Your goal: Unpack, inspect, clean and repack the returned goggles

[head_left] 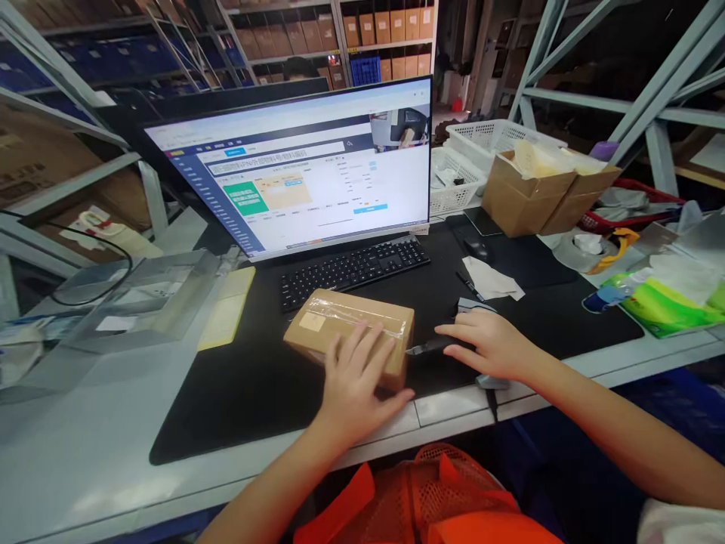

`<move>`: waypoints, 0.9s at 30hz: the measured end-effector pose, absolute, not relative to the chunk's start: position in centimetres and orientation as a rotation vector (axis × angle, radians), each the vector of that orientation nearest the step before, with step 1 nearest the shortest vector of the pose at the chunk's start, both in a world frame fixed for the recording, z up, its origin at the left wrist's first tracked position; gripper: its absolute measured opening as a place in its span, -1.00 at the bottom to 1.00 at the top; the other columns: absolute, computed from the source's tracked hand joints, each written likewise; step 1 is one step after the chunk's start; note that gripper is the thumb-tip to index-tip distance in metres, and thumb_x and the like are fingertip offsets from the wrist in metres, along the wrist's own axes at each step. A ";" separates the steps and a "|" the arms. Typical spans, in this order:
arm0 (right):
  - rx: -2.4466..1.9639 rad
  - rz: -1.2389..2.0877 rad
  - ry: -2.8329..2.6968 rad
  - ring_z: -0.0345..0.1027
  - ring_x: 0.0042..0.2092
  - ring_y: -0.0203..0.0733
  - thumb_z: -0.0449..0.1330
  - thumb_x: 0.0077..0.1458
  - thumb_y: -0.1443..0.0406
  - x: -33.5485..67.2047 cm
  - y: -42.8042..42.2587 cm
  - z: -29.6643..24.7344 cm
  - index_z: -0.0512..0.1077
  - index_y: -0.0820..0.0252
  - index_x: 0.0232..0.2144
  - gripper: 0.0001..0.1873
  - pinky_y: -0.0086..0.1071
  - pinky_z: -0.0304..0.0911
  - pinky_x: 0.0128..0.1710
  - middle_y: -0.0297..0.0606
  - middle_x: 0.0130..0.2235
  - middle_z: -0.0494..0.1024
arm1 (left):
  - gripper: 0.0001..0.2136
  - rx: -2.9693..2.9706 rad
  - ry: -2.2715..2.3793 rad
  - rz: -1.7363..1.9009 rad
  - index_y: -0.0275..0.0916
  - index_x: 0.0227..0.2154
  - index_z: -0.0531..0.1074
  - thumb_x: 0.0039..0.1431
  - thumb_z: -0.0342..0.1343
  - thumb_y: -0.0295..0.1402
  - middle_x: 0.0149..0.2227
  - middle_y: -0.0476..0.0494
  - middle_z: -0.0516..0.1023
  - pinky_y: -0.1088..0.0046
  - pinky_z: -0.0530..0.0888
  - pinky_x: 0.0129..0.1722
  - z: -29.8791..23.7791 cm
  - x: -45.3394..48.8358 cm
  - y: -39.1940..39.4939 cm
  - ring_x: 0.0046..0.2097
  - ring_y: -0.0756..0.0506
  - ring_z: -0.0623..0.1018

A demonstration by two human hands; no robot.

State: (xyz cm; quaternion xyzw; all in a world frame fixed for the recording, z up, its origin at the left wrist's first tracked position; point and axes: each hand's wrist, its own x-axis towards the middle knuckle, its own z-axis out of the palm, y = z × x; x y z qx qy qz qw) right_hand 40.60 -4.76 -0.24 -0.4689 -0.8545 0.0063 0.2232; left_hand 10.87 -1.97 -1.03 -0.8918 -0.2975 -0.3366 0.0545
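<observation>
An orange mesh vest (390, 502) shows, with a seemingly white sleeve (680, 523).

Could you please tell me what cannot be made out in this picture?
All in the head view:
- Contents of the cardboard box: hidden by its closed, taped top.
- Part of that top: covered by the left hand.
- Handle of the knife: largely hidden by the right hand.
- Small text on the monitor: too small and blurred.
- Green packet: cut off by the right edge.

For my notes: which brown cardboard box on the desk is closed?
The clear-taped brown cardboard box under the left hand; both boxes at right are open.
</observation>
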 end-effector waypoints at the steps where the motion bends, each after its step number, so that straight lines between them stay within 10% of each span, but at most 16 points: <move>1: -1.302 0.021 -2.360 0.43 -0.27 -0.15 0.06 0.38 0.10 40.6 -4.6 -0.1 0.52 0.21 0.03 -0.60 -0.29 0.23 -0.25 -0.18 -0.29 0.55 | -0.46 -2.658 -0.946 -1.060 -0.25 0.13 0.39 0.14 0.28 -0.12 0.18 -0.41 0.50 -0.09 0.22 0.25 -1.4 11.7 -2.2 0.26 -0.43 0.42; 15: -1.591 -0.153 -2.098 0.52 -0.18 -0.01 0.12 0.31 0.11 46.7 0.6 0.2 0.59 0.17 -0.08 -0.65 -0.17 0.36 -0.14 -0.09 -0.21 0.64 | -0.44 -2.654 -0.929 -1.093 -0.15 0.23 0.31 0.16 0.21 -0.25 0.18 -0.39 0.51 -0.02 0.38 0.11 -1.7 10.3 -2.1 0.24 -0.41 0.45; 20: -1.536 0.577 -1.571 0.53 -0.10 0.04 0.05 0.31 -0.02 42.6 -3.4 -1.2 0.53 0.11 -0.16 -0.59 -0.07 0.44 -0.07 -0.09 -0.16 0.63 | -0.35 -2.570 -1.403 -1.262 -0.02 0.33 0.18 0.20 0.20 -0.17 0.40 -0.29 0.19 -0.23 0.18 0.32 -1.9 2.4 3.6 0.44 -0.45 0.10; 27: -1.074 1.376 -0.986 0.21 0.33 0.07 0.12 0.26 -0.09 32.8 -5.4 1.2 0.34 0.08 -0.38 -0.59 -0.08 0.44 0.03 -0.13 0.27 0.38 | -0.35 -2.937 -2.042 -1.418 -0.18 0.36 0.14 0.33 -0.02 0.05 0.35 -0.32 0.29 0.01 0.29 0.33 -2.6 0.9 4.3 0.33 -0.30 0.35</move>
